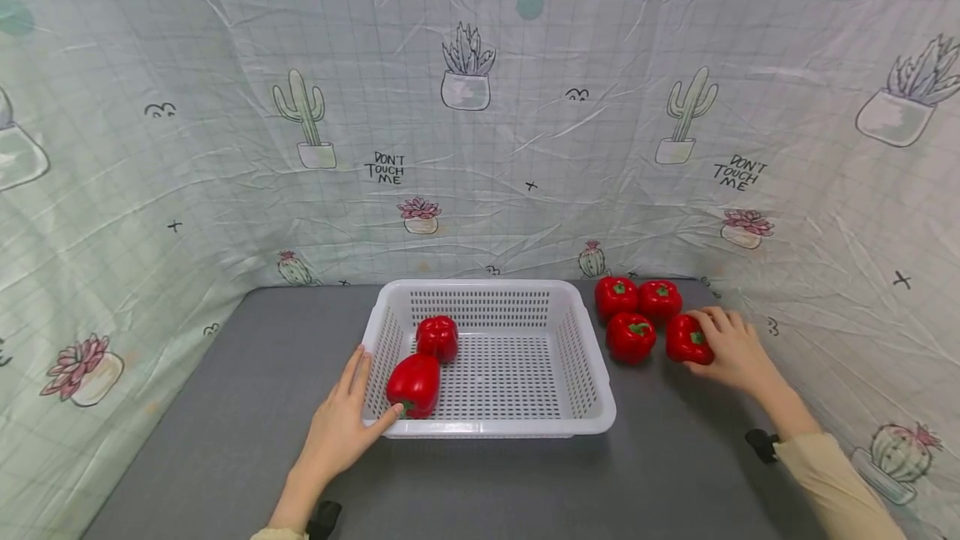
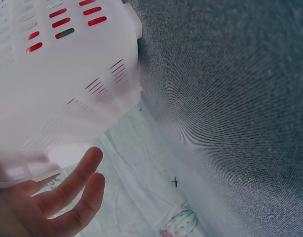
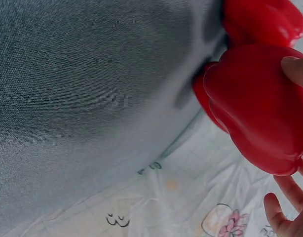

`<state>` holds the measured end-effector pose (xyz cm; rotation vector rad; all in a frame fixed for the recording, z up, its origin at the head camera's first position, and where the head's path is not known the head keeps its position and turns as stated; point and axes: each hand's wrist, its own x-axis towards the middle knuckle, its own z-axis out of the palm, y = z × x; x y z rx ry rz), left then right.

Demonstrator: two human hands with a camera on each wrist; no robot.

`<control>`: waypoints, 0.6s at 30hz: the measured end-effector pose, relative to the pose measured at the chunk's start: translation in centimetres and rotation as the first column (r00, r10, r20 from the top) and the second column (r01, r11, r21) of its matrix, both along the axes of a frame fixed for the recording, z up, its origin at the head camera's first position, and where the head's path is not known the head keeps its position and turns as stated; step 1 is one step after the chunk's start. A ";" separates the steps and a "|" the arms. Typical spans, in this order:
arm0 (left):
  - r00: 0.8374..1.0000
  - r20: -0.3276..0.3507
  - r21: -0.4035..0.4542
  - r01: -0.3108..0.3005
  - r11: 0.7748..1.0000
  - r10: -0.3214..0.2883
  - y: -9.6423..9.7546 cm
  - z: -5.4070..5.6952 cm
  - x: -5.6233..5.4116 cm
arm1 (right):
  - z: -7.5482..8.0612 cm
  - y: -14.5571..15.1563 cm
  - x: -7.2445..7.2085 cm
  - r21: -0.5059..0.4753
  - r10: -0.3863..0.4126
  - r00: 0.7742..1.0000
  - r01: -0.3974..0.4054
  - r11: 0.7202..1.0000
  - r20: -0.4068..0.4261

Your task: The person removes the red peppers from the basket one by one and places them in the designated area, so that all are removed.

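Note:
A white perforated plastic basket (image 1: 491,427) stands on the dark table. My left hand (image 1: 341,423) rests at its near left corner, thumb over the front rim and fingers spread along the left side. In the left wrist view, two fingers (image 2: 75,185) extend past the basket wall (image 2: 67,94). Two red bell peppers, one farther back (image 1: 437,337) and one nearer (image 1: 414,386), lie in the basket's left part. To the right of the basket, my right hand (image 1: 731,352) grips another red bell pepper (image 3: 262,108) between thumb and fingers, raised above the table.
Three more red bell peppers, two behind (image 1: 617,297) (image 1: 660,300) and one in front (image 1: 630,337), sit close together beside the basket's right rear corner. A cloth printed with cacti (image 1: 480,148) hangs behind the grey table (image 1: 480,490) and along both sides.

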<state>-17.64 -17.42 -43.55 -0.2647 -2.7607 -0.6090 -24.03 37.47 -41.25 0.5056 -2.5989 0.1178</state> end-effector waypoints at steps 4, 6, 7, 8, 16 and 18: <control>1.000 0.003 -0.002 -0.002 1.000 0.002 0.0 0.0 0.0 | -0.5 0.2 -0.6 0.009 0.006 1.000 -0.006 1.000 0.008; 1.000 0.004 -0.003 -0.004 1.000 0.004 0.0 -0.1 0.0 | -0.7 0.2 -0.8 0.016 0.003 1.000 -0.003 1.000 0.019; 1.000 0.003 -0.003 -0.003 1.000 0.004 0.1 -0.1 -0.1 | -0.8 0.3 -1.0 0.020 0.002 1.000 -0.002 1.000 0.025; 1.000 0.002 -0.002 -0.004 1.000 0.004 0.1 -0.1 -0.1 | -0.9 0.3 -1.1 0.023 0.001 0.999 -0.002 1.000 0.035; 1.000 0.001 -0.003 -0.009 1.000 0.009 0.0 -0.2 -0.1 | -1.4 0.1 -2.2 0.055 -0.003 0.995 -0.002 0.998 0.096; 1.000 0.001 -0.005 -0.010 1.000 0.010 0.0 -0.2 -0.1 | -1.3 0.1 -2.4 0.066 -0.009 0.993 0.001 0.998 0.120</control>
